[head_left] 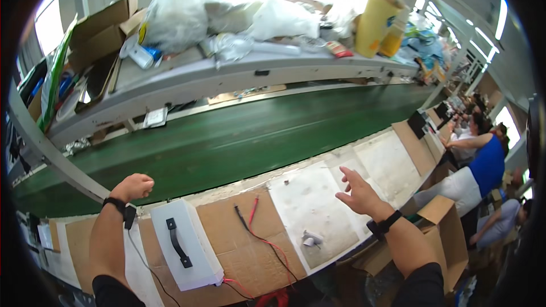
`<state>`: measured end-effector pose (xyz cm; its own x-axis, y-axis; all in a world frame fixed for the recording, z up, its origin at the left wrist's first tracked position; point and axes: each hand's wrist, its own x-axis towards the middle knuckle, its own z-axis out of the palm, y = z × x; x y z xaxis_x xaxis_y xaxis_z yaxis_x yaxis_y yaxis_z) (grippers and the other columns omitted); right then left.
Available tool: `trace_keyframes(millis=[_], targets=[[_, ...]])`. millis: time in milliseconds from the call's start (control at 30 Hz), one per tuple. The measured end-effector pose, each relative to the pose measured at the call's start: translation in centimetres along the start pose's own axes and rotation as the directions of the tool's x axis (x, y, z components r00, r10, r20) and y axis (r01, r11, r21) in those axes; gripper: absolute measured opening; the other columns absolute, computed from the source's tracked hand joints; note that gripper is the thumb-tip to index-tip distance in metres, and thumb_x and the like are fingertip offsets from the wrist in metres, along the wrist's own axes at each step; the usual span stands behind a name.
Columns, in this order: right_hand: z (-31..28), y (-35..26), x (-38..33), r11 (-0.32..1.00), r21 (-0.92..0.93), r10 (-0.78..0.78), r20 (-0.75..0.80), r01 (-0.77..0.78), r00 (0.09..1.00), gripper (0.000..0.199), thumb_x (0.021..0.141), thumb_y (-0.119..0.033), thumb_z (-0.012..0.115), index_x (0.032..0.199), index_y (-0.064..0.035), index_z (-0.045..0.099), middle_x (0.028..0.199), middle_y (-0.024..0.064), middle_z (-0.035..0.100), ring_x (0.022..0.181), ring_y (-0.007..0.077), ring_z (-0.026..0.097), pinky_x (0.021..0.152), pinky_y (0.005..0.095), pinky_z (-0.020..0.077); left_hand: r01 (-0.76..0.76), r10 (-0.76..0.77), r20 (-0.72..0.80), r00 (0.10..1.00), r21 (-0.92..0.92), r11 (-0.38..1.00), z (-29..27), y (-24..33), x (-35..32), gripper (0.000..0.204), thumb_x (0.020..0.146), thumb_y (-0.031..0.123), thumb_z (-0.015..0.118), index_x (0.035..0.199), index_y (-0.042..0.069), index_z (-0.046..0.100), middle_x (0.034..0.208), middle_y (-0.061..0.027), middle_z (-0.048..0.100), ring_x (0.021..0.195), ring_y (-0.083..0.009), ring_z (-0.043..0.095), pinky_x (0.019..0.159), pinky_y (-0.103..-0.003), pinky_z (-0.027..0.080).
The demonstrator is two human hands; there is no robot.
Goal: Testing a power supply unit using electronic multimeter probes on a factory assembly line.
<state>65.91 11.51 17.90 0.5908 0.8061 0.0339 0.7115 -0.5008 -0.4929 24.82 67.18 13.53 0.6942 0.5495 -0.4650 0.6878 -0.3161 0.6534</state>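
Observation:
My left hand (133, 186) is curled into a loose fist over the near edge of the green belt, and nothing shows in it. My right hand (359, 192) hangs over the white worktop sheets with its fingers apart, holding nothing. Between my arms stands a light grey box-shaped device (190, 247) with a black carry handle (178, 243) on its upper face. Red and black leads come from its lower corner. To its right, a red and a black test probe (246, 223) lie on brown cardboard. A small whitish roll-like piece (311, 239) sits on the white sheet.
Beyond the bench runs a green conveyor belt (239, 136). Above it, a shelf (239, 68) carries plastic bags (176, 11) and a yellow container (375, 23). An open cardboard box (443, 236) stands by my right arm. Other people (483, 156) work further right.

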Motion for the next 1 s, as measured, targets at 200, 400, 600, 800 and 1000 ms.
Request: trace_keyframes(millis=[200,400,600,800,1000], targets=[[-6.5,-1.1,2.2,0.994,0.086,0.071,-0.11,-0.062,0.991,0.08,0.086,-0.017,0.079,0.154,-0.0031,0.038,0.12,0.0152,0.059,0.09,0.0218,0.062,0.079,0.0349,0.0548,-0.085,0.069,-0.121,0.99,-0.129,0.988,-2.2,5.0,-10.0,0.03,0.097,0.018,0.059,0.113,-0.005,0.069,0.089,-0.0078,0.072,0.075,-0.0146,0.066,0.068,-0.03,0.054],[-8.9,0.7,3.4,0.986,0.169,0.04,-0.176,-0.01,0.984,0.08,0.087,-0.018,0.079,0.154,-0.0022,0.039,0.12,0.0152,0.06,0.09,0.022,0.062,0.081,0.0349,0.055,-0.119,0.048,-0.241,0.969,-0.292,0.949,0.9,5.8,-19.2,0.029,0.095,0.013,0.059,0.117,-0.004,0.068,0.096,-0.0088,0.073,0.081,-0.0172,0.069,0.078,-0.03,0.057],[-8.3,4.6,-0.3,0.992,0.119,0.067,-0.173,-0.047,0.983,0.074,0.086,-0.019,0.079,0.149,-0.0006,0.046,0.117,0.0166,0.062,0.092,0.0254,0.063,0.083,0.0361,0.0552,-0.171,0.088,-0.18,0.98,-0.522,0.835,7.6,5.6,-24.9,0.038,0.095,0.014,0.063,0.129,-0.004,0.063,0.106,-0.0126,0.074,0.093,-0.021,0.07,0.088,-0.035,0.056],[-4.2,9.9,-7.0,0.974,0.103,0.201,-0.006,-0.2,0.98,0.065,0.087,-0.026,0.076,0.142,0.0002,0.054,0.121,0.0204,0.065,0.11,0.035,0.062,0.096,0.0415,0.0518,-0.061,0.066,-0.006,0.998,-0.461,0.885,13.8,9.1,-28.2,0.035,0.101,0.01,0.062,0.134,-0.004,0.061,0.12,-0.0123,0.069,0.111,-0.0226,0.066,0.1,-0.035,0.052],[-0.3,15.2,-14.8,0.899,0.226,0.382,0.012,-0.375,0.924,0.061,0.083,-0.028,0.077,0.134,0.0008,0.061,0.11,0.0196,0.069,0.104,0.0356,0.065,0.092,0.042,0.0538,-0.045,0.18,0.191,0.965,-0.558,0.829,18.2,14.2,-28.0,0.037,0.102,0.013,0.062,0.136,-0.003,0.061,0.121,-0.0122,0.069,0.112,-0.0229,0.066,0.1,-0.035,0.052]])
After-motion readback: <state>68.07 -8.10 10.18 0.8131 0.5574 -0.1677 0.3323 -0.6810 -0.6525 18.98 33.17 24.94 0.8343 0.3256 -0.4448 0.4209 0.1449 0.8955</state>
